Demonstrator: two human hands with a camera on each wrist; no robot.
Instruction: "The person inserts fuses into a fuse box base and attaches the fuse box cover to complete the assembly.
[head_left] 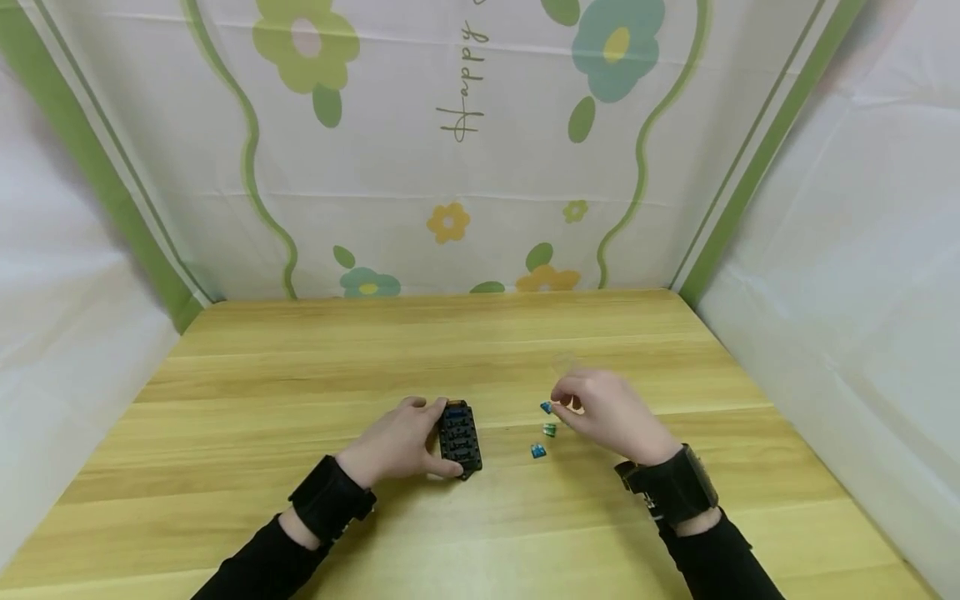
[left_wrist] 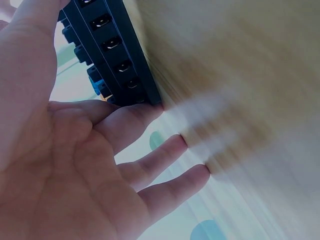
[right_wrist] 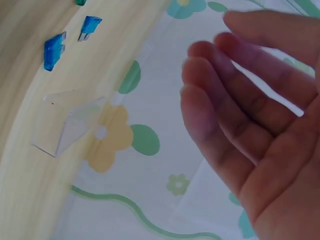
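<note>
On the table, my left hand [head_left: 397, 442] grips a black fuse box [head_left: 460, 437] between thumb and fingers at its two ends. A blue piece [head_left: 456, 412] and an orange one [head_left: 454, 403] sit in its far end. Slots along its side face my palm in the left wrist view, where the other fingers [left_wrist: 175, 186] spread past it. My right hand [head_left: 607, 412] hovers over small blade fuses, its fingers loosely bent with nothing between them in the right wrist view. Closest to its fingertips lies a blue fuse [head_left: 546, 407]; a green fuse [head_left: 550, 430] and another blue fuse [head_left: 538, 451] lie nearer me.
A clear plastic piece [right_wrist: 67, 122] stands on the table just beyond my right hand. White flowered cloth [head_left: 450, 167] rises at the table's back edge, and white cloth walls [head_left: 847, 208] flank both sides. Each wrist wears a black band [head_left: 671, 487].
</note>
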